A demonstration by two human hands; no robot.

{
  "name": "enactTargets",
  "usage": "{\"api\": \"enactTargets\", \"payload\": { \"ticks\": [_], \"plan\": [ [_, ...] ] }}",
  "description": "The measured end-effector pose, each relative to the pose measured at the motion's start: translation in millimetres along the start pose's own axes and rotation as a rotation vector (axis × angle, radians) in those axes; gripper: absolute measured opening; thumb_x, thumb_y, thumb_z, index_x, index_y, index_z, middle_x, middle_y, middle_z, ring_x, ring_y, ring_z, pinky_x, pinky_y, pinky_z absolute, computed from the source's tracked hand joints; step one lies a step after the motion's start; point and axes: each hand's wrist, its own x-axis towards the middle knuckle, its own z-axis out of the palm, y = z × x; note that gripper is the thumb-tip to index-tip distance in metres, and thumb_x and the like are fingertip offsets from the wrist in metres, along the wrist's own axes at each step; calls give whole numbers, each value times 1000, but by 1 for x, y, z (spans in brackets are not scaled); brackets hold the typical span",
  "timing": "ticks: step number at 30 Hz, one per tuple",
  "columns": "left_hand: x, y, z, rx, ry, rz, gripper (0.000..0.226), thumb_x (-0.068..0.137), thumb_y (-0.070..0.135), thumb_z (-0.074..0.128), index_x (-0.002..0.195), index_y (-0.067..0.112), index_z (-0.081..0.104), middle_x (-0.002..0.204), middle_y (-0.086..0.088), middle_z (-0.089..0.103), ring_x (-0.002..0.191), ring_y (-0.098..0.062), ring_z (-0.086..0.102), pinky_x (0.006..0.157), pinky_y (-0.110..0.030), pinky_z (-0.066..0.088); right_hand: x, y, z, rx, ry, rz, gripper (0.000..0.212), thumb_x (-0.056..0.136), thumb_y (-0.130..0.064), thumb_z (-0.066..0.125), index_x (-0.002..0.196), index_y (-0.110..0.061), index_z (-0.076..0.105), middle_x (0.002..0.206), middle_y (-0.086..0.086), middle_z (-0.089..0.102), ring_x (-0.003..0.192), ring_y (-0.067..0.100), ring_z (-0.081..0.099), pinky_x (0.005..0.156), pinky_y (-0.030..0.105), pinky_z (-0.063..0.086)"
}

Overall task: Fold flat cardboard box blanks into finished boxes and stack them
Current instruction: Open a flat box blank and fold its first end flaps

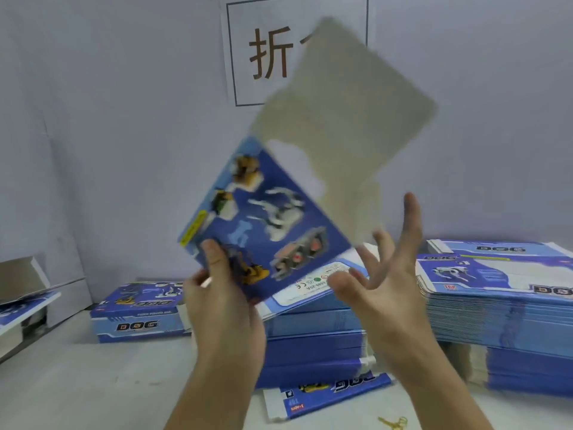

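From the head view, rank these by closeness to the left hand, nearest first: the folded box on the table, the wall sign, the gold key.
Measured in the head view from the left hand, whose grip holds the box blank:
1. Folded box, just left of it on the table.
2. Gold key, lower right at the table's near edge.
3. Wall sign, above, on the back wall.

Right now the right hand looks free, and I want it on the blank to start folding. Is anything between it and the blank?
Nothing visible. The right hand is open, fingers spread, beside the lower edge of the blank, which the left hand holds up above the stacks.
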Motion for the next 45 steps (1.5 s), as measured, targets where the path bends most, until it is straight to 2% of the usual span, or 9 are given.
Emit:
{"api": "enactTargets", "payload": {
  "ticks": [6, 9, 14, 18, 25, 31, 35, 38, 45],
  "plan": [
    [-2, -16, 5, 252, -221, 4, 20, 90, 35, 69, 99, 20, 58, 107, -6, 66, 104, -27, 65, 80, -41, 53, 10, -4, -23, -13, 240, -178, 93, 67, -50, 71, 144, -10, 39, 102, -22, 73, 92, -4, 70, 69, 8, 53],
    [4, 13, -7, 335, -274, 353, 41, 82, 61, 65, 114, 38, 56, 114, 17, 61, 111, -5, 60, 90, -30, 49, 8, -12, -36, -101, 25, -69, 86, 73, -54, 79, 141, -16, 43, 98, -23, 73, 89, -4, 70, 65, 6, 51],
    [1, 43, -12, 407, -644, 347, 73, 66, 80, 64, 132, 66, 36, 134, 7, 58, 115, -6, 64, 100, -58, 50, 1, -18, -24, -118, -358, 50, 100, 68, -51, 77, 152, -31, 27, 102, -30, 72, 88, -7, 71, 63, 5, 51],
    [-2, 43, -11, 353, -633, 477, 49, 87, 47, 67, 133, 44, 49, 115, 16, 69, 103, -5, 70, 78, -17, 57, 3, -19, -16, -43, -295, 14, 94, 72, -42, 84, 137, -73, 24, 121, -17, 69, 94, 16, 76, 69, 29, 62],
    [-15, 27, 0, 246, -522, 281, 41, 77, 67, 61, 91, 28, 69, 73, -16, 59, 67, -37, 61, 70, -52, 56, 10, -26, -8, 175, -199, 139, 42, 100, -52, 41, 137, -37, 54, 128, 3, 69, 114, 23, 68, 90, 40, 58],
    [-18, 32, 4, 185, -536, 110, 52, 78, 49, 57, 78, -2, 46, 69, -21, 37, 63, -26, 39, 57, -37, 41, 4, -18, -12, 159, -65, 228, 32, 75, -46, 52, 65, -19, 64, 58, 12, 59, 50, 29, 57, 53, 33, 47],
    [-13, 30, -1, 179, -569, 43, 18, 96, 17, 43, 95, 22, 60, 66, -5, 40, 52, -19, 40, 42, -27, 37, 2, -19, -9, 213, -42, 278, 21, 71, -34, 49, 89, -36, 60, 54, 5, 45, 44, 21, 50, 49, 29, 42],
    [-11, 35, 2, 118, -552, 20, 46, 98, 17, 43, 116, 56, 56, 80, 3, 52, 69, -32, 55, 62, -44, 51, 3, -20, -6, 223, -80, 246, 47, 74, -30, 45, 111, -55, 60, 56, 13, 44, 45, 22, 49, 49, 29, 42],
    [-10, 33, -3, 20, -518, 91, 53, 69, 60, 60, 102, 19, 61, 99, -4, 69, 88, -37, 67, 79, -55, 56, -8, -23, 1, 356, -65, 177, 31, 86, -50, 55, 93, -21, 64, 98, 13, 73, 67, 28, 69, 53, 37, 55]
  ]
}}
